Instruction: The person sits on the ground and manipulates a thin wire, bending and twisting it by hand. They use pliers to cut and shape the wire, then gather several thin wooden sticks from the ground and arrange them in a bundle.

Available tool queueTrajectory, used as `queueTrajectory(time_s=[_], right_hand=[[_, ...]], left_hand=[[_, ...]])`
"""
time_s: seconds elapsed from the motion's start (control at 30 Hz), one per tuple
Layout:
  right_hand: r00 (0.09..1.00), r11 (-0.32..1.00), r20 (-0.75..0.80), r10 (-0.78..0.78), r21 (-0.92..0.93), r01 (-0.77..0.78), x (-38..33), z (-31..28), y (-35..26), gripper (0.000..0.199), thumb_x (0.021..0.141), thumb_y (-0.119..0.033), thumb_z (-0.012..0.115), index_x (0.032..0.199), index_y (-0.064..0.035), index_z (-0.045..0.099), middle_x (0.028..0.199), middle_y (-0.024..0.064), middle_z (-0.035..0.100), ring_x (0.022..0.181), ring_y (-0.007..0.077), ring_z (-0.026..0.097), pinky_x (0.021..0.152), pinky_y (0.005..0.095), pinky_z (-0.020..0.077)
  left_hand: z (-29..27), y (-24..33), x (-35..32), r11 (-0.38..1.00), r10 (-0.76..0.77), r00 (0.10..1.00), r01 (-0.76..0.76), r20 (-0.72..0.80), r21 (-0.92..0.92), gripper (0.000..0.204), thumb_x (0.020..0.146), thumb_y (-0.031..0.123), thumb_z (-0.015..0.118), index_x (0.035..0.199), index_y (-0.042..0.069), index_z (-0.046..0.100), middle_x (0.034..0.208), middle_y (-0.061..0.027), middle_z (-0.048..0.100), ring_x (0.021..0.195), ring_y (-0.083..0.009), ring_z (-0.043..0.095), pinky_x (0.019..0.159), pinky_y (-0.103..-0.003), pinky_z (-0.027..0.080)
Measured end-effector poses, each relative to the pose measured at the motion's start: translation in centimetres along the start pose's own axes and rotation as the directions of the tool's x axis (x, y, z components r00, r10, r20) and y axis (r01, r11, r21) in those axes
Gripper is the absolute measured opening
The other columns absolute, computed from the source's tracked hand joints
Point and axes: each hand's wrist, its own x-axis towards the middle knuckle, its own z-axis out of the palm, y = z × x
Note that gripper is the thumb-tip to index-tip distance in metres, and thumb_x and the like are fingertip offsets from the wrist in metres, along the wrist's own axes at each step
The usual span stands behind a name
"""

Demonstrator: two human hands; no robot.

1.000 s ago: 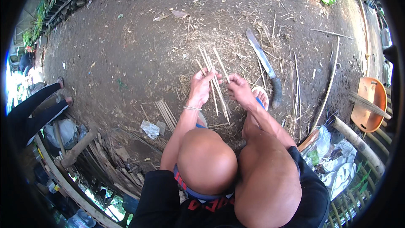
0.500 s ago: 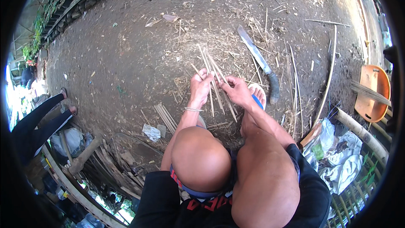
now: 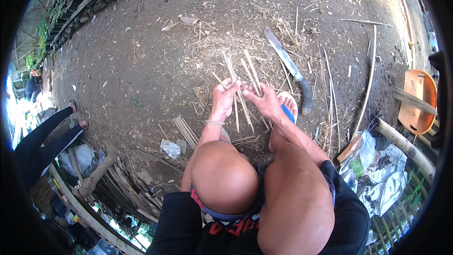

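My left hand (image 3: 224, 99) is closed on several thin, pale wooden sticks (image 3: 231, 68), which slant up away from me and poke out below the fingers. Close beside it, my right hand (image 3: 265, 102) grips a couple of similar sticks (image 3: 251, 68), their lower ends showing under the palm. The fingertips of both hands nearly meet; whether they touch is hard to tell. A machete (image 3: 285, 59) with a dark wrapped handle lies on the dirt just right of my right hand, by my sandalled foot (image 3: 288, 106).
More cut sticks (image 3: 185, 131) lie left of my left forearm, near a crumpled plastic scrap (image 3: 170, 148). Long thin strips (image 3: 369, 82) rest at the right, before an orange dustpan-like scoop (image 3: 417, 106) and plastic bags (image 3: 384, 174). Another person's legs (image 3: 49, 130) show at far left.
A couple of sticks have come apart from the bundle and shifted up and to the right in my right hand. My left hand stays in place with the others.
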Motion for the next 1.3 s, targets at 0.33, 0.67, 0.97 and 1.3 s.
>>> queueTrajectory(time_s=[0.33, 0.67, 0.97, 1.3], right_hand=[[1.0, 0.984, 0.012, 0.018, 0.177, -0.02, -0.4, 0.4, -0.9, 0.024, 0.096, -0.007, 0.079, 0.119, 0.0005, 0.074, 0.107, 0.0027, 0.076, 0.095, 0.0061, 0.064, 0.087, 0.0258, 0.0538], [0.995, 0.998, 0.074, -0.063, -0.028, 0.065, 0.0, 1.0, -0.6, 0.03, 0.103, -0.016, 0.072, 0.13, -0.0024, 0.072, 0.104, 0.0023, 0.076, 0.095, 0.0088, 0.062, 0.089, 0.03, 0.0519], [0.995, 0.904, 0.073, 0.063, -0.427, -0.025, 0.0, 1.1, -1.4, 0.038, 0.099, -0.03, 0.071, 0.119, 0.0023, 0.07, 0.103, 0.0279, 0.074, 0.096, 0.0393, 0.073, 0.088, 0.0483, 0.056], [0.928, 0.868, 0.372, 0.025, -0.469, 0.165, 0.4, 2.9, 1.4, 0.061, 0.103, -0.03, 0.065, 0.151, 0.0009, 0.044, 0.132, 0.0328, 0.065, 0.125, 0.0496, 0.062, 0.106, 0.0529, 0.0482]], left_hand=[[0.4, -0.2, -0.1, 0.995, -0.009, 1.0, 0.012, 0.021, -0.103, 0.026, 0.108, 0.004, 0.058, 0.131, -0.008, 0.057, 0.124, -0.0212, 0.071, 0.109, -0.0281, 0.074, 0.091, -0.039, 0.064], [0.0, -2.2, 0.7, 0.998, 0.054, 0.997, -0.053, -0.048, 0.016, 0.027, 0.107, 0.005, 0.062, 0.132, -0.003, 0.059, 0.117, -0.0125, 0.074, 0.105, -0.0195, 0.072, 0.086, -0.034, 0.061], [0.5, -3.8, 0.1, 1.0, 0.006, 0.999, -0.005, 0.032, -0.011, 0.04, 0.113, 0.022, 0.056, 0.143, -0.004, 0.056, 0.132, -0.0136, 0.069, 0.122, -0.0205, 0.063, 0.108, -0.039, 0.051], [-1.6, -3.9, -2.2, 0.959, 0.096, 0.993, -0.11, 0.065, 0.262, 0.053, 0.115, 0.047, 0.045, 0.142, 0.002, 0.054, 0.14, -0.0156, 0.065, 0.122, -0.0226, 0.063, 0.105, -0.039, 0.052]])
